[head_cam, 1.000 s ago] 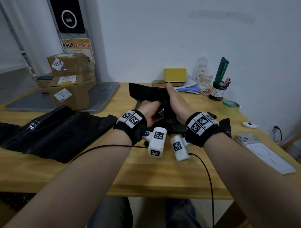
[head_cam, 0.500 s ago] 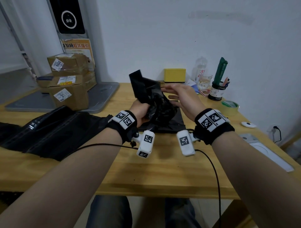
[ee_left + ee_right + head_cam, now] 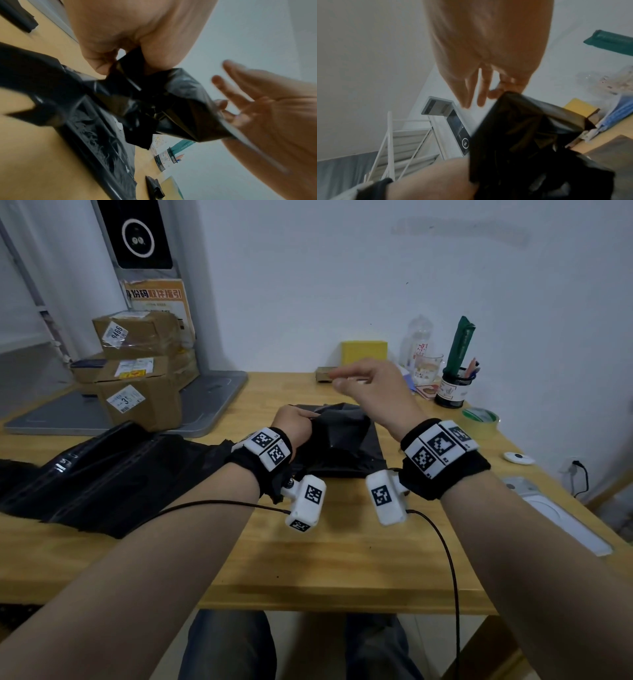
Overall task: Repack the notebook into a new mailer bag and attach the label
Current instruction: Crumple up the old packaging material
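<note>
My left hand grips a crumpled black mailer bag low over the middle of the wooden table. In the left wrist view its thumb and fingers pinch a fold of the crumpled bag. My right hand is raised above and behind the bag, fingers straight and holding nothing; in the right wrist view that hand hangs clear of the bag. A flat black packet lies under the crumpled bag. No notebook or label can be made out.
A heap of black mailer bags covers the table's left. Taped cardboard boxes stand on a grey platform at back left. At back right are a yellow box, pen cup and green tape roll. A phone lies right.
My left hand has lowered the crumpled bag toward the table. My right hand has let go of the bag and lifted up and away from it, fingers spread.
</note>
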A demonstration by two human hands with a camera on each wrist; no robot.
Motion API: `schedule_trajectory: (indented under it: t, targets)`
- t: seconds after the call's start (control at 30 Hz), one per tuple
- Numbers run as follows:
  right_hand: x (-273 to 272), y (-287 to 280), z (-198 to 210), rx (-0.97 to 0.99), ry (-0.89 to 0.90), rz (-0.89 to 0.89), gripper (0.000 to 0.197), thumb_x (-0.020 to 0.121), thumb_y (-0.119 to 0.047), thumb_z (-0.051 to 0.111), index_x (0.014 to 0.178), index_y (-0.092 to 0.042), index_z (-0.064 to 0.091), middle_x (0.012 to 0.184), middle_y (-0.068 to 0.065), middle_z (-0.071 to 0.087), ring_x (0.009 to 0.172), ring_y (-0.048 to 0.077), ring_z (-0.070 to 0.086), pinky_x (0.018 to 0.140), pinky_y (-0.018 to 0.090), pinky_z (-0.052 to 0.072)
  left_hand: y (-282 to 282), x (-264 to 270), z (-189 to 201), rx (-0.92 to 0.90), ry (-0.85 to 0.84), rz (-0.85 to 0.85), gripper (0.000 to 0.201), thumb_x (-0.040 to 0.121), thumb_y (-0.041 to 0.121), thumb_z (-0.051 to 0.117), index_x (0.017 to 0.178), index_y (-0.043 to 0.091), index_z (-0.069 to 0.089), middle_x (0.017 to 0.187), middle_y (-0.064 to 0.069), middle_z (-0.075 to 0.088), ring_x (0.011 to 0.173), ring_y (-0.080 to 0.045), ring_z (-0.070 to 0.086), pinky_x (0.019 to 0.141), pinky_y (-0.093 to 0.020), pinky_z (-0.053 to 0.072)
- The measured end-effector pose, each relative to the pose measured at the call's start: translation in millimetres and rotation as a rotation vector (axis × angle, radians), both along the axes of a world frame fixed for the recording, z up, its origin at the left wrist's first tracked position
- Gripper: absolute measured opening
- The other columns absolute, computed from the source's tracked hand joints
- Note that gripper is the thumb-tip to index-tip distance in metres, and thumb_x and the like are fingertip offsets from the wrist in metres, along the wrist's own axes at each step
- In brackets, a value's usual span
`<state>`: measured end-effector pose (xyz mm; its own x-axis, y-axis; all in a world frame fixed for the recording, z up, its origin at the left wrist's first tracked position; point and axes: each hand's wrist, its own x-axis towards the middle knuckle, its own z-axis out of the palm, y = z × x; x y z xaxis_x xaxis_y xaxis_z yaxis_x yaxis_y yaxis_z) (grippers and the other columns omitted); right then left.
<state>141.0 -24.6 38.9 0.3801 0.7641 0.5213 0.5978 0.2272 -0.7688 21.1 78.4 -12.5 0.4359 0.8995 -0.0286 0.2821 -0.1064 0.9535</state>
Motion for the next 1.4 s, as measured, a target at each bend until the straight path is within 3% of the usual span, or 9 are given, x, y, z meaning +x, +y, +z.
schedule_trajectory:
  t: [0.13, 0.3, 0.37, 0.47, 0.67, 0.8, 1.0, 1.27, 1.4]
  targets:
    - [9.2, 7.0, -19.5, -0.363, 0.002, -0.011, 0.046, 0.085, -0.021, 0.08, 0.128, -0.013, 0.067, 0.098, -0.001, 0.069, 0.075, 0.005, 0.061, 0.055, 0.014, 0.046, -11.3, 0.2, 11.2, -0.014, -0.028, -0.087, 0.046, 0.083, -0.01, 0.043, 0.097, 0.018, 0.077, 0.089, -0.013, 0.071, 0.068, -0.024, 0.059, 0.052, -0.019, 0.042]
    - [12.8, 3.9, -39.1, -0.48, 0.057, -0.032, 0.074, 0.082, -0.02, 0.083, 0.147, -0.014, 0.049, 0.082, -0.007, 0.059, 0.065, 0.009, 0.059, 0.054, 0.029, 0.052, -17.1, -5.8, 18.1, -0.163, -0.168, -0.127, 0.014, 0.081, 0.004, 0.059, 0.075, 0.008, 0.071, 0.096, -0.006, 0.068, 0.082, -0.025, 0.062, 0.067, -0.029, 0.047]
    - [15.0, 3.7, -45.3, -0.493, 0.087, -0.025, 0.06, 0.081, -0.021, 0.083, 0.136, -0.017, 0.06, 0.074, -0.008, 0.061, 0.052, 0.006, 0.056, 0.05, 0.029, 0.049, -16.4, -6.6, 16.1, -0.221, -0.234, -0.156, 0.022, 0.085, 0.008, 0.054, 0.094, 0.006, 0.074, 0.099, -0.004, 0.071, 0.082, -0.019, 0.063, 0.062, -0.026, 0.05]
    - [18.8, 3.9, -53.4, -0.507, 0.13, -0.035, 0.014, 0.083, -0.026, 0.081, 0.09, -0.016, 0.074, 0.062, 0.003, 0.059, 0.043, 0.014, 0.043, 0.042, 0.024, 0.034, -17.1, -6.0, 16.5, -0.245, -0.298, -0.206, 0.031, 0.088, 0.008, 0.054, 0.107, 0.015, 0.078, 0.107, -0.003, 0.074, 0.091, -0.017, 0.066, 0.059, -0.022, 0.053]
    - [26.1, 2.8, -54.9, -0.425, 0.209, -0.175, 0.03, 0.085, -0.015, 0.078, 0.064, -0.011, 0.057, 0.044, -0.006, 0.05, 0.039, 0.012, 0.047, 0.037, 0.017, 0.034, -11.9, -2.5, 14.5, -0.065, -0.222, -0.081, 0.028, 0.087, -0.001, 0.063, 0.098, 0.022, 0.076, 0.096, 0.003, 0.072, 0.08, -0.01, 0.062, 0.061, -0.019, 0.043]
    - [23.9, -2.4, -47.2, -0.458, 0.16, -0.134, 0.015, 0.085, -0.01, 0.077, 0.078, -0.006, 0.064, 0.05, -0.002, 0.045, 0.031, 0.006, 0.038, 0.033, 0.016, 0.027, -8.9, 2.0, 19.2, 0.185, -0.263, -0.09, 0.03, 0.086, 0.001, 0.063, 0.101, 0.024, 0.075, 0.107, 0.013, 0.069, 0.089, 0.003, 0.058, 0.067, -0.014, 0.042]
    - [13.9, -10.5, -33.2, -0.349, 0.174, -0.07, 0.011, 0.085, -0.004, 0.076, 0.096, -0.003, 0.078, 0.059, -0.003, 0.064, 0.035, -0.003, 0.051, 0.036, 0.009, 0.033, -10.7, 5.1, 14.8, 0.073, -0.097, -0.264, 0.044, 0.093, 0.009, 0.046, 0.107, 0.04, 0.074, 0.115, 0.007, 0.071, 0.08, -0.011, 0.056, 0.047, -0.022, 0.031]
    - [15.1, -5.7, -43.0, -0.271, 0.217, -0.103, 0.011, 0.089, -0.008, 0.073, 0.094, -0.016, 0.079, 0.068, -0.005, 0.072, 0.051, 0.003, 0.063, 0.043, 0.014, 0.043, -2.8, -1.3, 6.4, 0.017, 0.008, -0.266, 0.031, 0.097, 0.028, 0.053, 0.124, 0.036, 0.067, 0.119, -0.006, 0.07, 0.088, -0.017, 0.057, 0.059, -0.028, 0.032]
    - [13.7, -4.9, -44.2, -0.25, 0.237, -0.104, 0.01, 0.089, -0.003, 0.071, 0.094, -0.01, 0.077, 0.064, 0.0, 0.064, 0.032, -0.003, 0.047, 0.035, 0.01, 0.032, 5.7, -3.3, -2.6, 0.004, -0.019, -0.281, 0.029, 0.096, 0.025, 0.061, 0.122, 0.03, 0.07, 0.111, -0.014, 0.072, 0.087, -0.024, 0.055, 0.057, -0.028, 0.035]
